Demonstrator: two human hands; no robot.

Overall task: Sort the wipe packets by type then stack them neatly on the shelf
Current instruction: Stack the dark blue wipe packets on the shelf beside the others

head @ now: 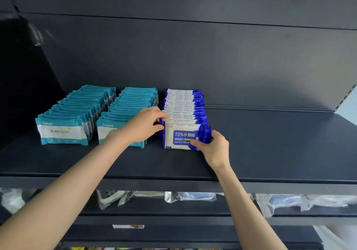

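On the dark shelf (260, 143) stand three rows of upright wipe packets. Two teal rows sit at the left (63, 130) and middle (127, 106). A blue-and-white row of alcohol wipes (183, 105) runs back at the centre. My left hand (143, 124) pinches the top left corner of the front alcohol wipe packet (179, 135). My right hand (214, 145) grips that packet's lower right edge, thumb on its face.
The shelf's right half is bare dark surface up to the back panel (193, 56). Below the shelf's front edge (173, 184), a lower shelf holds clear-wrapped items (191, 196). A side panel closes the shelf at the far left.
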